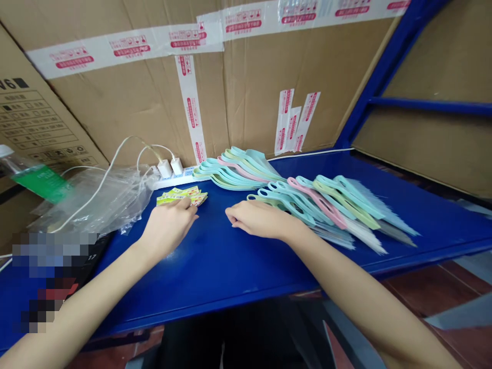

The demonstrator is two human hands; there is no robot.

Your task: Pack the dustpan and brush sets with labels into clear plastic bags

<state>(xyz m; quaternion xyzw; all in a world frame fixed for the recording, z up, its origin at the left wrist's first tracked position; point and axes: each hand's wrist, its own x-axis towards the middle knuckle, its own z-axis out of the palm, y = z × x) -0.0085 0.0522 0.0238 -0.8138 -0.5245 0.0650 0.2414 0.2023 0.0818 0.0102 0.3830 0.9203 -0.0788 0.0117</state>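
My left hand point(171, 223) rests at the near edge of a small pile of yellow-green printed cards point(180, 195), its fingers curled; whether a card is between them is hidden. To its right, my right hand point(255, 218) is held with bent fingers beside the handle ends of a row of brush-like plastic items point(332, 202) in light blue, pink and green. What its fingertips hold, if anything, cannot be made out. Behind lies a stack of similar light blue, pink and green plastic pieces point(238, 169).
A white power strip point(180, 178) with two chargers and cables stands behind the cards. Clear plastic bags point(107, 195) and a green-labelled bottle point(40, 177) are at the left. Cardboard point(249, 77) backs the blue table point(215, 271); a blue frame point(384, 77) rises at the right.
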